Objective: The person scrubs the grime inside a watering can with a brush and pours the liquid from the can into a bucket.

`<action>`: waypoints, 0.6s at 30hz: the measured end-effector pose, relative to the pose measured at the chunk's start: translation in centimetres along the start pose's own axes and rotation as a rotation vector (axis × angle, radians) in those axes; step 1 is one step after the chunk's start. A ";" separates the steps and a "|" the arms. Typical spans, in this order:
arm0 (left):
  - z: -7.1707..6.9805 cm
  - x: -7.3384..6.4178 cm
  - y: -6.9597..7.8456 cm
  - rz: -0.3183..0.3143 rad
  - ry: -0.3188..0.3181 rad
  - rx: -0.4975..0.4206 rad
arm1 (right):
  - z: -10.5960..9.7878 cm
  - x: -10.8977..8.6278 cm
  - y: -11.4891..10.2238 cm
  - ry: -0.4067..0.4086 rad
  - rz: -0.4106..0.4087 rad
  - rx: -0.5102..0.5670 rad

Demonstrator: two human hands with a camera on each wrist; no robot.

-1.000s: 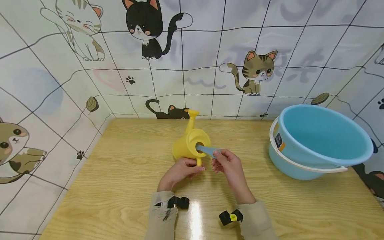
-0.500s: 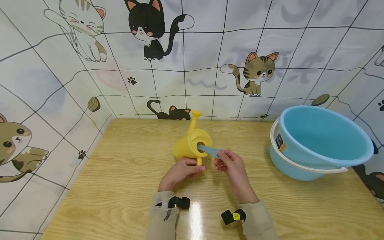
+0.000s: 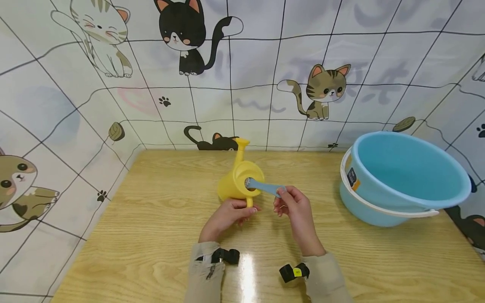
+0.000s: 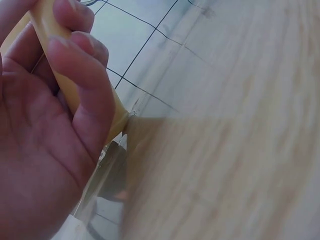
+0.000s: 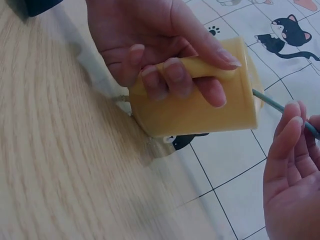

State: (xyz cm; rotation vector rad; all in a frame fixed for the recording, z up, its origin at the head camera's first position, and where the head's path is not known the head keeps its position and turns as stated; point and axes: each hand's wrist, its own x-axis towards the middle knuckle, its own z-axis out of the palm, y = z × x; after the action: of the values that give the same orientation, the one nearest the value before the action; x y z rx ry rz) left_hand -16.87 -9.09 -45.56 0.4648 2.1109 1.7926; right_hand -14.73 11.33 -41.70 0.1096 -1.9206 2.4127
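Note:
A yellow watering can (image 3: 232, 185) is tipped on its side in the head view, its round opening facing right and its spout up at the back. My left hand (image 3: 229, 216) grips the can's handle, fingers curled round it, as the right wrist view shows of the can (image 5: 200, 110). With my right hand (image 3: 297, 210) I pinch the end of a blue-handled brush (image 3: 265, 187). The brush's pale, speckled head sits at the can's opening. In the left wrist view my left palm (image 4: 45, 135) hides most of the can.
Light blue buckets (image 3: 386, 216), one set tilted in another with a white handle, stand on the right of the wooden table (image 3: 159, 210). A cat-patterned sheet (image 3: 250, 105) rises behind the table and along both sides.
The brush has come part way out of the can, so its speckled head now shows at the opening. My right hand has shifted slightly right; the left keeps its grip.

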 end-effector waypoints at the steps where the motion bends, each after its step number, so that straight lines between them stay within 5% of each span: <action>1: 0.0 0.0 0.0 0.001 0.000 -0.002 | 0.0 0.0 0.0 -0.014 -0.002 -0.005; 12: 0.1 -0.1 0.0 0.012 -0.025 0.019 | 1.2 -0.7 -0.9 -0.147 0.015 -0.140; 18: -0.2 -0.2 0.0 0.002 -0.023 -0.001 | 1.7 -1.3 -2.6 -0.148 -0.017 -0.239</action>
State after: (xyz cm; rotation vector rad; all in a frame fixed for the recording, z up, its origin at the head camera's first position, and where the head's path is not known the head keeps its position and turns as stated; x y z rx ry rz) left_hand -16.77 -9.40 -45.57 0.4847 2.0950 1.7811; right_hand -13.13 10.22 -38.93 0.2994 -2.2444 2.1996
